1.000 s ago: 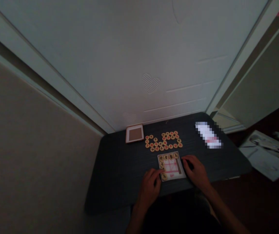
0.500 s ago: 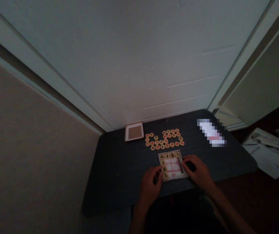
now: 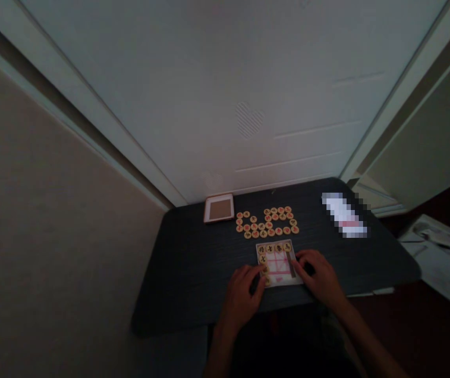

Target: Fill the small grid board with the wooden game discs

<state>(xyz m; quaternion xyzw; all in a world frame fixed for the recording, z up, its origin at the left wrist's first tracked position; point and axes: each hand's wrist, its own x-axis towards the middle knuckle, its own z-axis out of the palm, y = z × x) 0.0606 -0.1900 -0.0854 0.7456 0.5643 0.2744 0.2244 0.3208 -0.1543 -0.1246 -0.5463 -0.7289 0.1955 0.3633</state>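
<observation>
Left hand (image 3: 243, 291): thumb and index finger slightly parted at the left wall of the shallow tray (image 3: 290, 279), fingertips over the two lower Chinese chess pieces (image 3: 265, 270); pinch or light touch cannot be told. Half a second ago both pieces showed fully; now they are partly covered. Right hand (image 3: 319, 273): thumb over the right rim, as before; pinch unconfirmed. Tray position: near the front edge of the dark table (image 3: 193, 273), between the hands. Seven pieces line its far and left walls, count unchanged, suggesting adjustment rather than addition. Loose pieces (image 3: 271, 232) lie beyond.
</observation>
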